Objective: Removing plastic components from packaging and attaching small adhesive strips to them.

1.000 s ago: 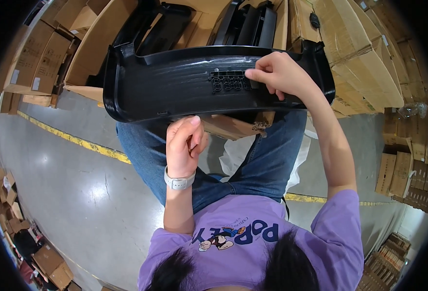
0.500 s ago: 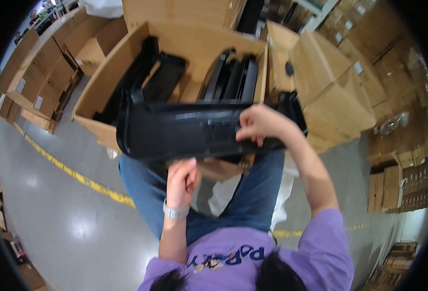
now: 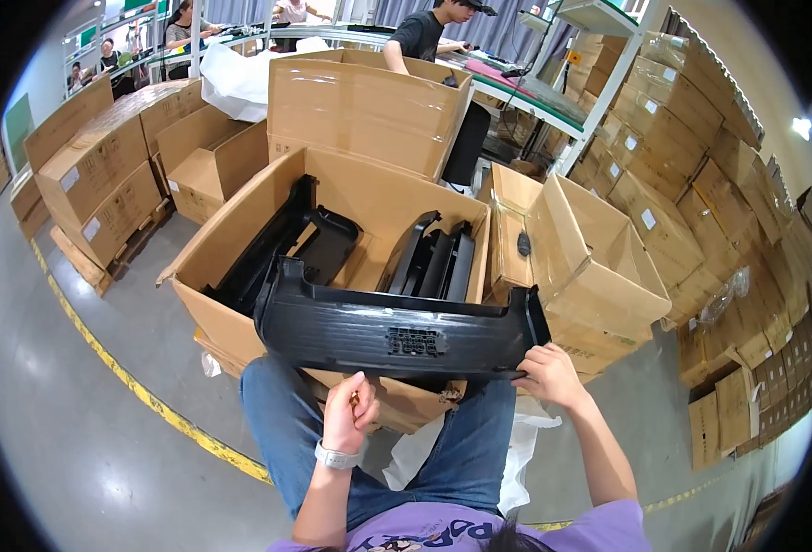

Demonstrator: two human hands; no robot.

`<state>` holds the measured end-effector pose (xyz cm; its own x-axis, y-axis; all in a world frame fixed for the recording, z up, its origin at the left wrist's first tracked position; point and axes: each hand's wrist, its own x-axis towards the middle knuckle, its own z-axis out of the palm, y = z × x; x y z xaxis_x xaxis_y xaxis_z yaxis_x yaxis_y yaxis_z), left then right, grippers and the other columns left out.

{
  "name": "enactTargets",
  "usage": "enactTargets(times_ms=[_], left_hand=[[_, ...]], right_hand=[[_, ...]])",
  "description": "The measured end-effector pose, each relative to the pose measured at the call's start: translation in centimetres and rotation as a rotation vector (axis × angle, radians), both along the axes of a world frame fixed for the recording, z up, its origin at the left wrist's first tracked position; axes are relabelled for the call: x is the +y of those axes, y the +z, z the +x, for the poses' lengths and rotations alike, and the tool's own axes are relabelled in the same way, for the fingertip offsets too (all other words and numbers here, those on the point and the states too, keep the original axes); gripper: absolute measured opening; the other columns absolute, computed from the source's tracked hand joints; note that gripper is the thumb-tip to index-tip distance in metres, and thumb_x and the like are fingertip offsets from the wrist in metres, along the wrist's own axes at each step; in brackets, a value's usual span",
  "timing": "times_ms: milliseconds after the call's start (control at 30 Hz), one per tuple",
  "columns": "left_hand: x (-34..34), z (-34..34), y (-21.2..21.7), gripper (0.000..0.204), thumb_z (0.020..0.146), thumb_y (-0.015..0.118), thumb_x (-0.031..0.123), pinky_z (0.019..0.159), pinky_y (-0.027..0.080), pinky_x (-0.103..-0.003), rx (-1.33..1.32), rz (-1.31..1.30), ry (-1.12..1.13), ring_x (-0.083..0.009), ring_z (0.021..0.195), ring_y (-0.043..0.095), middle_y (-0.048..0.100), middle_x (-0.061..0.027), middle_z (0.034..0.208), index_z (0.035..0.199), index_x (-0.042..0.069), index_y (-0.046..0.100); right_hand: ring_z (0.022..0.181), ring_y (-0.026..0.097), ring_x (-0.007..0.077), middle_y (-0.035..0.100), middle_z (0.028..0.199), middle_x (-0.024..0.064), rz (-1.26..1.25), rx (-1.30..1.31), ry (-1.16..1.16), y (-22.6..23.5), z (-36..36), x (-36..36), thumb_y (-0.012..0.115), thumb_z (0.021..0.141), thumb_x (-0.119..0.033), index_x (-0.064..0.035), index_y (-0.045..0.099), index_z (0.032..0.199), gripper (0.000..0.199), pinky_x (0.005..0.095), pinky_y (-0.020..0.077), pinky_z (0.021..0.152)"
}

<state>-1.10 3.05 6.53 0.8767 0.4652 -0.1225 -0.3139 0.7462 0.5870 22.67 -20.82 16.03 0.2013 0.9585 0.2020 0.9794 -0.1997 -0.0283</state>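
Observation:
A long black plastic panel (image 3: 351, 324) with raised ends and a small grid of openings lies across the near side of an open cardboard box (image 3: 205, 315), above my knees. At the panel's lower right corner, my right hand (image 3: 551, 375) pinches the edge. My left hand (image 3: 347, 421), wearing a pale watch, is curled closed just below the near edge. A small brass-coloured piece (image 3: 354, 401) shows between its fingers, too small to name exactly. Other black plastic parts (image 3: 328, 247) stand inside the box, on the left and right.
Another open carton (image 3: 599, 253) adjoins the box on the right, with a small dark object (image 3: 524, 244) on its flap. A tall box (image 3: 360, 110) stands behind. A person (image 3: 424, 39) works at a bench beyond. Stacked cartons (image 3: 93, 189) and a yellow floor line (image 3: 148, 396) lie left.
My right hand has moved from over the panel's face to its lower right corner. My left hand stays closed by the near edge. The view has tilted up, showing people behind.

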Motion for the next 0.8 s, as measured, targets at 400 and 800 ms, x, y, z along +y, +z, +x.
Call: enactTargets(times_ms=[400, 800], left_hand=[[0.4, 0.4, -1.4, 0.040, 0.091, 0.048, 0.027, 0.037, 0.019, -0.024, 0.092, 0.025, 0.104, -0.0087, 0.036, 0.025, 0.030, 0.0023, 0.047, 0.056, 0.009, 0.041], [1.6, 1.3, -3.0, 0.042, 0.088, 0.051, 0.019, 0.041, 0.020, -0.027, 0.058, -0.089, 0.034, -0.0107, 0.039, 0.028, 0.032, -0.0007, 0.044, 0.049, 0.006, 0.040]], right_hand=[[0.081, 0.054, 0.0298, 0.058, 0.085, 0.0111, 0.633, -0.030, -0.110, 8.5, 5.8, 11.5, 0.076, 0.064, -0.013, -0.0026, 0.059, 0.087, 0.030, 0.0378, 0.0419, 0.074], [0.086, 0.056, 0.0328, 0.061, 0.084, 0.0180, 0.604, -0.268, -0.116, 19.1, 28.9, 32.9, 0.074, 0.068, -0.029, -0.0026, 0.064, 0.100, 0.042, 0.0397, 0.0439, 0.077]])
